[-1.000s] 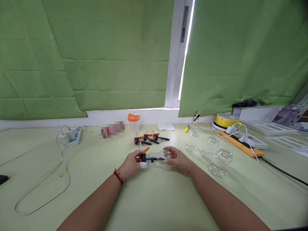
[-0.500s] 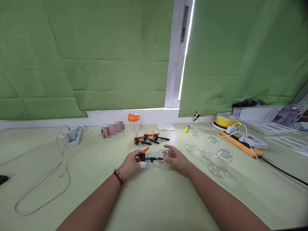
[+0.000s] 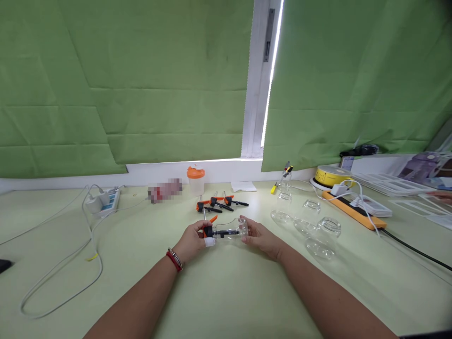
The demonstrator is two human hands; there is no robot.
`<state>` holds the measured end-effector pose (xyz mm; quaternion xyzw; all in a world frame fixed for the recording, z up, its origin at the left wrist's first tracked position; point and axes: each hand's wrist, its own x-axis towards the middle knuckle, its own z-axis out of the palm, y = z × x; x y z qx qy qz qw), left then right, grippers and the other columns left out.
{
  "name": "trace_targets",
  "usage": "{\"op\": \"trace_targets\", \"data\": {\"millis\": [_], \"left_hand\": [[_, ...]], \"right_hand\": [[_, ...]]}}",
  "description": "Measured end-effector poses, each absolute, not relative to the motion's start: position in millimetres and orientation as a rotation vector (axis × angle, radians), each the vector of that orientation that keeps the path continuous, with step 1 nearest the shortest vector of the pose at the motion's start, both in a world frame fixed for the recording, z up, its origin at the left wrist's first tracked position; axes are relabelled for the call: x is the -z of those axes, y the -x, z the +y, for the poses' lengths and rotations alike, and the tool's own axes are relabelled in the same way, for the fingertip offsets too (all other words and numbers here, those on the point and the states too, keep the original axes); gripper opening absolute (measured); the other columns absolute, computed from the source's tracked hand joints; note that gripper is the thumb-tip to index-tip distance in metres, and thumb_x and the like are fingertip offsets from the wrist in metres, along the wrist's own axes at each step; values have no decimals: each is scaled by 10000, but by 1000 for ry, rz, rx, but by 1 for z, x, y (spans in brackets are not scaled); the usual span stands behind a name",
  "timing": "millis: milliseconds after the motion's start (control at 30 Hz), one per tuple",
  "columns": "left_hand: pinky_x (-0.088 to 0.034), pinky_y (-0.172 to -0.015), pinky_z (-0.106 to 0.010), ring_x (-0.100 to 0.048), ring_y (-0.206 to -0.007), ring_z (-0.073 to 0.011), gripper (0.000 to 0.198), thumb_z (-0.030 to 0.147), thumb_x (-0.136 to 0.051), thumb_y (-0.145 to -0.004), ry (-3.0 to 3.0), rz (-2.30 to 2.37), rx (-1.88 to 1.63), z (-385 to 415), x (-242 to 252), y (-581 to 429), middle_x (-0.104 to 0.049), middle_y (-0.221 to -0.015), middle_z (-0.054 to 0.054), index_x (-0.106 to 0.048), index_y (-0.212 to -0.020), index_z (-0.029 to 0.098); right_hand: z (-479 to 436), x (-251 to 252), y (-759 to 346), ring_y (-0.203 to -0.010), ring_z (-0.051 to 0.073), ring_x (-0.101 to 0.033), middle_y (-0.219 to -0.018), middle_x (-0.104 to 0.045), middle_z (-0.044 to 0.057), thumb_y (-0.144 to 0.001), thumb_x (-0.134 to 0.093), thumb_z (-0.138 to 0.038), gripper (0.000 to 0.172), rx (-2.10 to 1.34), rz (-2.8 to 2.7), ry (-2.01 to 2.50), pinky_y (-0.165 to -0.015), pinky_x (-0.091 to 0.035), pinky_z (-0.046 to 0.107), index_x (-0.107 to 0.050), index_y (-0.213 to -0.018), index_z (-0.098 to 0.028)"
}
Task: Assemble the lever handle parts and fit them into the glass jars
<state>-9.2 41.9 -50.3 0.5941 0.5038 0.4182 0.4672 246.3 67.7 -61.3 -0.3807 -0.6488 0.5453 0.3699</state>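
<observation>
A clear glass bottle (image 3: 233,227) lies on its side between my hands, its neck to the left and its base to the right. Inside it runs a black stem (image 3: 226,232) from a black-and-orange bottle top (image 3: 207,231) at the mouth. My left hand (image 3: 193,240) is closed around that top, with a white wrap on one finger. Curved around the bottle's base, my right hand (image 3: 261,237) grips it with thumb and fingers. Several similar orange-and-black tops (image 3: 221,203) lie just beyond. Several clear glass bottles (image 3: 326,235) stand to the right.
An orange-lidded cup (image 3: 196,181) stands at the back. Power strips lie at left (image 3: 109,202) and right (image 3: 353,209), with a loose white cable (image 3: 100,268) on the left. A yellow reel (image 3: 334,176) sits back right. Another person's hand (image 3: 443,195) shows at the right edge.
My right hand has shifted slightly right along the bottle, leaving more of its base visible. Another person's hand has appeared at the far right. My left hand stays on the top.
</observation>
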Motion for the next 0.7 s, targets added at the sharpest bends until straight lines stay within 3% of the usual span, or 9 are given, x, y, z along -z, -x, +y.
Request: {"op": "trace_targets", "data": {"millis": [100, 267, 433, 600, 700], "left_hand": [[-450, -626, -249, -581, -669, -146, 464, 280, -770, -560, -1456, 1244, -1034, 41, 49, 8, -641, -823, -22, -584, -973, 181], [-454, -653, -250, -571, -684, -134, 467, 268, -771, -555, -1453, 1239, -1045, 41, 47, 8, -625, -861, -21, -581, -973, 179], [-459, -649, -247, -573, -694, -137, 472, 249, -772, -557, -1451, 1228, -1029, 41, 51, 8, -642, -863, -24, -583, -984, 181], [-468, -658, -252, -582, -709, -145, 477, 228, -777, -552, -1462, 1203, -1016, 41, 52, 8, -658, -870, -32, -591, -989, 182], [-469, -663, -249, -589, -714, -145, 461, 231, -774, -561, -1468, 1202, -1017, 41, 50, 9, -662, -856, -28, -595, -983, 182]], "right_hand": [[67, 56, -245, -1060, 207, -515, -1240, -494, 78, -648, -744, -426, 816, -1518, -1612, 903, -916, -413, 378, -339, -1338, -265], [66, 50, -244, -985, 189, -536, -1060, -558, 45, -723, -688, -432, 513, -1553, -1602, 828, -895, -400, 357, -450, -1145, -263], [70, 54, -246, -971, 211, -528, -1023, -587, 42, -765, -594, -532, 415, -1435, -1672, 940, -900, -372, 367, -537, -1046, -232], [72, 56, -246, -875, 242, -535, -852, -628, 43, -778, -432, -669, 547, -1209, -1738, 1179, -884, -361, 396, -637, -825, -164], [72, 56, -250, -960, 268, -536, -962, -642, 77, -784, -416, -673, 588, -1293, -1732, 1142, -925, -351, 411, -650, -925, -152]]}}
